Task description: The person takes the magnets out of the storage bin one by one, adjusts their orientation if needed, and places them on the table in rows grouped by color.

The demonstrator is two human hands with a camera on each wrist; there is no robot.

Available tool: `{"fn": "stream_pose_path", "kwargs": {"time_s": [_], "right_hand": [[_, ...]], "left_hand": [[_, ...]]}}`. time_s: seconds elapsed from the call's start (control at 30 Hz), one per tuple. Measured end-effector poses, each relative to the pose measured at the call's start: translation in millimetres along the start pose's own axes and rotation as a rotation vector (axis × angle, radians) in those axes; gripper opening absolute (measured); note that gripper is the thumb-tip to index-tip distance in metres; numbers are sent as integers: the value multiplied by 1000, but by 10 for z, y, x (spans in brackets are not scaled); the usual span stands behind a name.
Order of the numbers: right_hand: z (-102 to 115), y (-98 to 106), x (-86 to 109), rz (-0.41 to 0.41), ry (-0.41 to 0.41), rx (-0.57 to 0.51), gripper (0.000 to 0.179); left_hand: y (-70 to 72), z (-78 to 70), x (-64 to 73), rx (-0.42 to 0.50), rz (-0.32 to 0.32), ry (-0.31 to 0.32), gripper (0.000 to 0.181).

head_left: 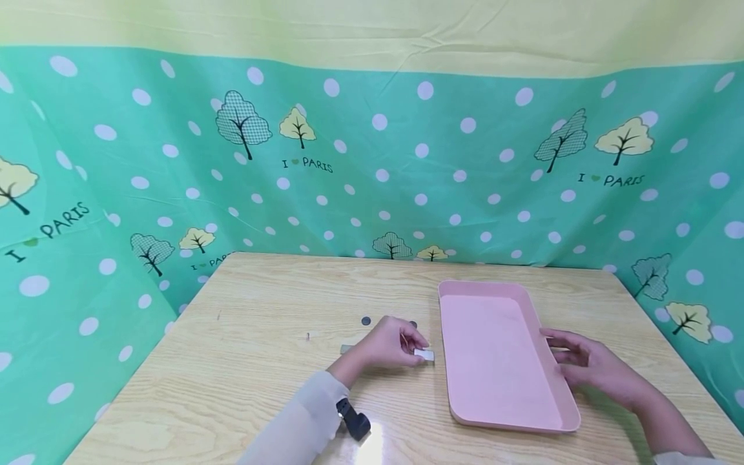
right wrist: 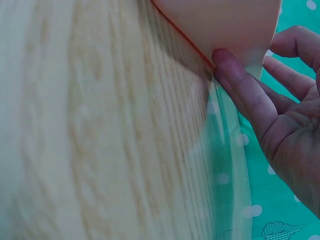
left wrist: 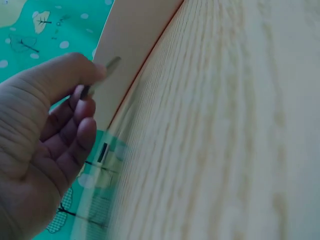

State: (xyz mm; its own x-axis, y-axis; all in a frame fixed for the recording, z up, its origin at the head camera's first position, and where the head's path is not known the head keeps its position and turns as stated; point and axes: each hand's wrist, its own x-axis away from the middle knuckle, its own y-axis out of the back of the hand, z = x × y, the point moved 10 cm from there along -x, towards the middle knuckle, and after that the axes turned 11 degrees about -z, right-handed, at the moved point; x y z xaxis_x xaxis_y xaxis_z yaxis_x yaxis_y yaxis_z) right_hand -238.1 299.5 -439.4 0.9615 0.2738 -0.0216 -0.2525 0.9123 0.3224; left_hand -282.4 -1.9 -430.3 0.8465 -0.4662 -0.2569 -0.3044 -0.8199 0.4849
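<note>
My left hand [head_left: 391,343] pinches a small flat rectangular piece [head_left: 425,354] between thumb and fingers, just left of the pink tray [head_left: 500,349]. The piece looks pale in the head view; from the left wrist it appears as a thin grey strip [left wrist: 113,66] with a dark end, and its exact kind cannot be made out. On the tray's other side, my right hand [head_left: 599,368] touches the long wall. In the right wrist view its thumb [right wrist: 240,85] lies against the outer wall while the other fingers reach the rim, loosely bent.
A dark round disc [head_left: 365,320] lies beyond my left hand, and a second disc [head_left: 413,324] shows partly behind the fingers. A greyish flat piece [head_left: 345,349] is half hidden by the left wrist. Farther left is a tiny object [head_left: 308,336]. A green patterned curtain [head_left: 349,161] surrounds the wooden table [head_left: 232,361].
</note>
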Motion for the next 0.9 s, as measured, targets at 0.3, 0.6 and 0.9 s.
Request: {"fn": "stream_pose_path", "kwargs": {"time_s": [0.3, 0.6, 0.9], "right_hand": [[-16, 15, 3, -16, -56, 28, 62], [4, 11, 10, -23, -47, 45, 61], [29, -3, 16, -15, -20, 24, 60]], "left_hand": [[-21, 2, -6, -198, -12, -55, 11], [-52, 5, -29, -417, 10, -110, 14], [-21, -28, -11, -388, 58, -135, 7]]}}
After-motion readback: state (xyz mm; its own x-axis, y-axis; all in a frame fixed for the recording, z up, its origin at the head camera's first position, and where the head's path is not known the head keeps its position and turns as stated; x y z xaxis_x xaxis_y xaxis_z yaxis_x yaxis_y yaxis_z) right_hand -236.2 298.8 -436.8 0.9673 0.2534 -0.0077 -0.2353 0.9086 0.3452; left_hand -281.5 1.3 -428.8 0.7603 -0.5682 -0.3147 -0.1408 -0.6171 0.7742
